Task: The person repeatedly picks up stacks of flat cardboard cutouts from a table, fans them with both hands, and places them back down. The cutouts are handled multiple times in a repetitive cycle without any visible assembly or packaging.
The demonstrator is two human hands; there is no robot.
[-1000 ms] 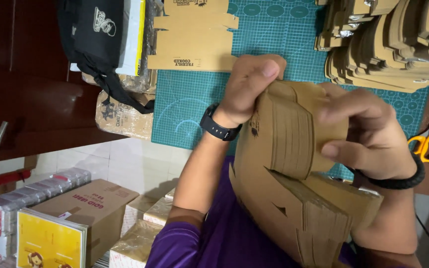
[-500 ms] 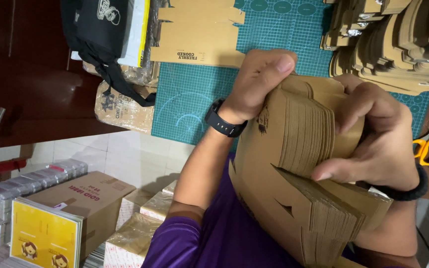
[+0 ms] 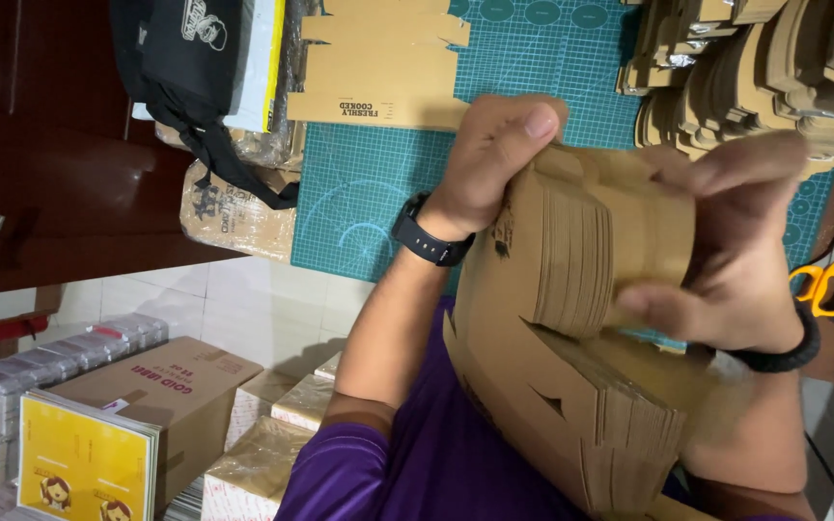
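Item: stack of flat die-cut cardboard box blanks point(image 3: 581, 318), brown, held upright against the person's chest above the edge of the green cutting mat point(image 3: 378, 183).

Left hand point(image 3: 494, 159): clamps the stack's upper left corner, thumb laid flat along the top edge, other fingers behind the stack and out of sight. A black smartwatch point(image 3: 427, 236) sits on that wrist.

Right hand point(image 3: 726, 251): half a second ago it was curled down over the front of the stack; now the fingers are lifted and spread, the upper ones blurred by motion, the lower finger resting on the edges of the front blanks. Judgement: the hand is leafing or squaring the blanks, not yet separating one from the stack.

Surroundings: one printed blank point(image 3: 388, 68) lies flat on the mat; heaps of folded cardboard point(image 3: 755, 68) at upper right; orange-handled scissors point(image 3: 827, 285) at the right edge; a black bag point(image 3: 195, 58) at upper left.

Hidden or unclear: the stack's lower end is cut off by the frame; the count of blanks cannot be told; whether the right fingertips pinch a single sheet cannot be told through the blur.
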